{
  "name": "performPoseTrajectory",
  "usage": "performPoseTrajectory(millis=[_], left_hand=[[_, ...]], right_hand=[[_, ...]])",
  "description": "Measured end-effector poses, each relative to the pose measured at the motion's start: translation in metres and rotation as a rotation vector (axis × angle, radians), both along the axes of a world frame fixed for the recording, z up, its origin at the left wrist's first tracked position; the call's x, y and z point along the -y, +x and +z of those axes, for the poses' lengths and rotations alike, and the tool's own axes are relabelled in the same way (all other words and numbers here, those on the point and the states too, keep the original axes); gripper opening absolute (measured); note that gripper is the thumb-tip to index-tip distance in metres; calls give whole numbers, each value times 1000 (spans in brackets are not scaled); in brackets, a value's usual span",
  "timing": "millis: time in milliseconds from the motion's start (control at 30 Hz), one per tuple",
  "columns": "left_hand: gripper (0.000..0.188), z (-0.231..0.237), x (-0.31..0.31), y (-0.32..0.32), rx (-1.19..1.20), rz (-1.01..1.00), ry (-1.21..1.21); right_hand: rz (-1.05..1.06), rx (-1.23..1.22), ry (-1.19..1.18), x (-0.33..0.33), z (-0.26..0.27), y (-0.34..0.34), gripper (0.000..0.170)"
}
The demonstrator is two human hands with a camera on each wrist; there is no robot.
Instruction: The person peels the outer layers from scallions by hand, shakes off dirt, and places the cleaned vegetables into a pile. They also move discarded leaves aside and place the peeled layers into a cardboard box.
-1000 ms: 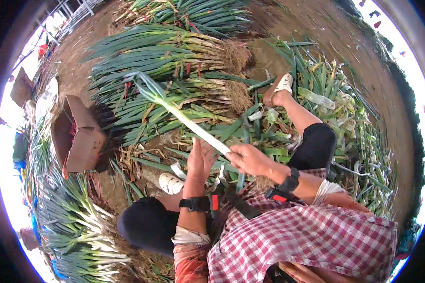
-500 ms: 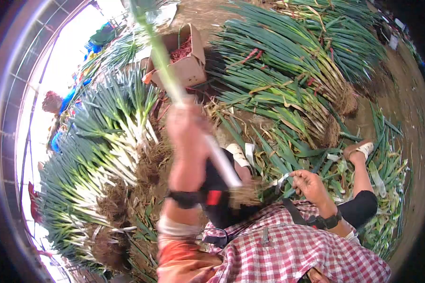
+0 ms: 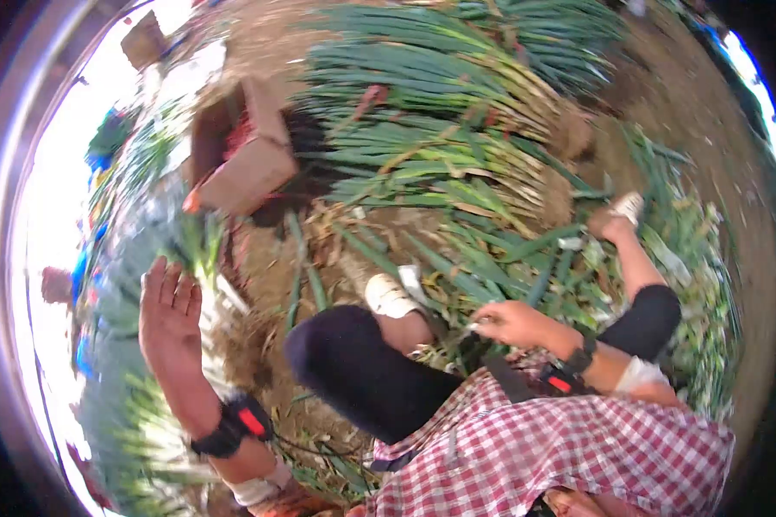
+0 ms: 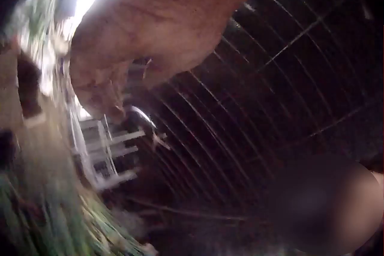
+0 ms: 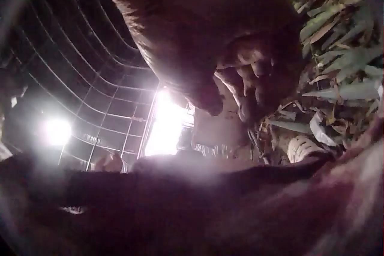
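My left hand (image 3: 171,323) is raised at the left with its fingers straight and nothing in them, over the white-stemmed large green onions (image 3: 134,431). The left wrist view shows the back of that hand (image 4: 144,34), dark and blurred. In front of the checked shirt, my right hand (image 3: 517,326) hangs with loosely bent fingers. Seen in the right wrist view, the thumb of this hand (image 5: 240,34) stands apart from the curled fingers. Beneath its fingertips in the head view lie loose green leaves (image 3: 470,289).
Tied bundles of green onions (image 3: 422,77) with brown roots lie beyond the legs. A cardboard box (image 3: 250,177) with red ties inside stands at the back left. Stripped leaves (image 3: 690,293) cover the ground at right. A bent knee (image 3: 353,353) separates the hands.
The right hand held one green onion; the left then swung it leftward and has let it go. The left hand is now empty at the left. The right hand stays before the shirt.
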State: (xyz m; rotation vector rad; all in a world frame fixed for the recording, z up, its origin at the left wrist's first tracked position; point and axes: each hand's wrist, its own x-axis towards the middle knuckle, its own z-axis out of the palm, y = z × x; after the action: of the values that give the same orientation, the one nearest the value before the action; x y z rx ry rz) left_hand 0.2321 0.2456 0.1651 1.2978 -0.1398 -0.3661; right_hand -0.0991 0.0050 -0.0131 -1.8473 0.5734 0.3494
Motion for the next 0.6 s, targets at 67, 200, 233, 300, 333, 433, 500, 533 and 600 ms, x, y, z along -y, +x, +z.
performPoseTrajectory(millis=[67,200,233,300,333,433,500,533,600], left_hand=[[42,7,64,-41,-16,-149,-67],[42,-13,162,-87,-158,-538,-134],[41,-21,182,-95,-262,-559,-126],[39,-32,207,-109,-335,-486,-51],[39,-40,212,-112,-365,-458,-9],[38,-49,210,-109,-405,-430,136],[41,-49,209,-103,-395,-439,156],[41,-52,206,-100,-399,-444,168],[38,-57,209,-95,-444,-429,91]], right_hand=[[58,143,-118,14,-16,8,31],[-138,208,-214,67,-54,33,33],[-165,166,-290,83,-74,38,29],[-247,93,-454,111,-109,45,25],[-316,108,-477,124,-119,49,24],[-320,-122,-565,156,-139,48,23],[-349,-234,-633,178,-176,46,34],[-358,-292,-691,183,-192,42,39],[-363,-306,-730,189,-212,31,43]])
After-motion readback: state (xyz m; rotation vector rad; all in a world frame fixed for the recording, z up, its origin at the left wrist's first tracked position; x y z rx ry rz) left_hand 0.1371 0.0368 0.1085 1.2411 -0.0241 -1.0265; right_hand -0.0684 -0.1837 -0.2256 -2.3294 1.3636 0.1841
